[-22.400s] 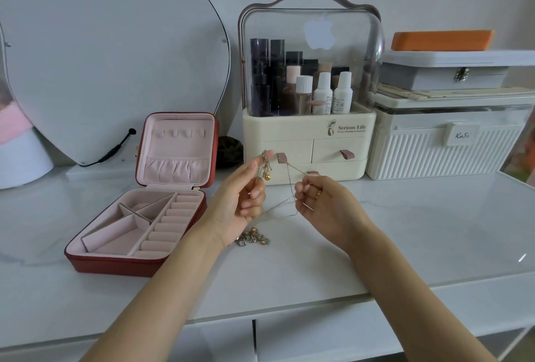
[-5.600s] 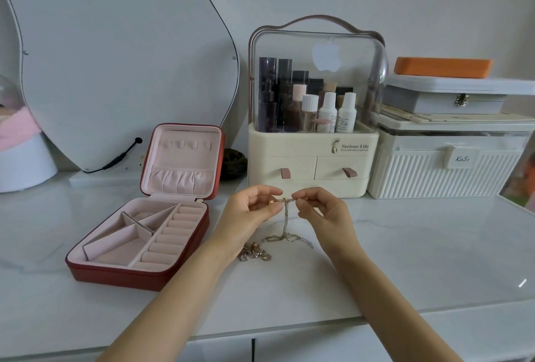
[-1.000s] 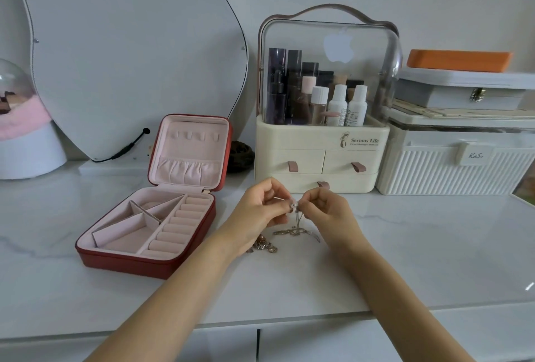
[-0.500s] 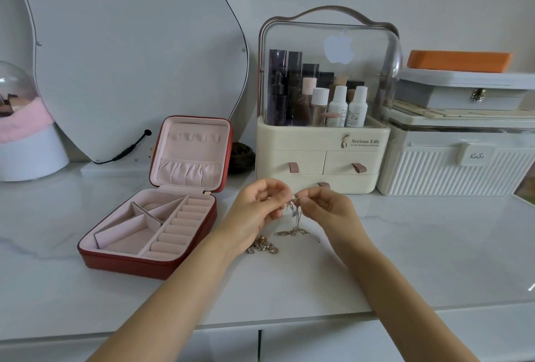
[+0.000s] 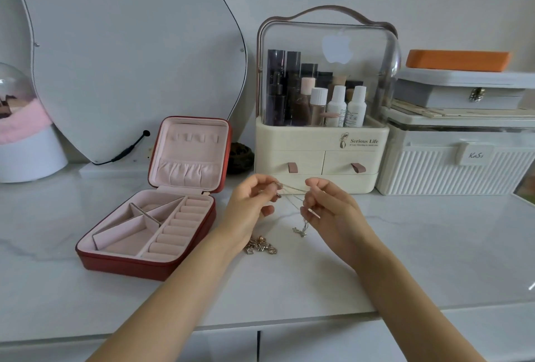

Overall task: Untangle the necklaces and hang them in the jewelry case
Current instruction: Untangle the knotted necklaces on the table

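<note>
A thin silver necklace chain stretches between my two hands above the white marble counter. My left hand pinches one end of it and my right hand pinches the other, a short gap between them. A loop of chain with a small pendant hangs from my right hand down to the counter. A small pile of gold jewelry lies on the counter under my left wrist. The red jewelry case stands open at the left, pink lined, with hooks in its raised lid.
A cream cosmetics organizer with a clear dome stands just behind my hands. White ribbed boxes are stacked at the right. A curved mirror leans against the wall at the left, a glass dome beside it. The counter's front edge runs below.
My hands have drawn apart, pulling the chain out taut between them. The pendant end has lifted and swung toward my right hand.
</note>
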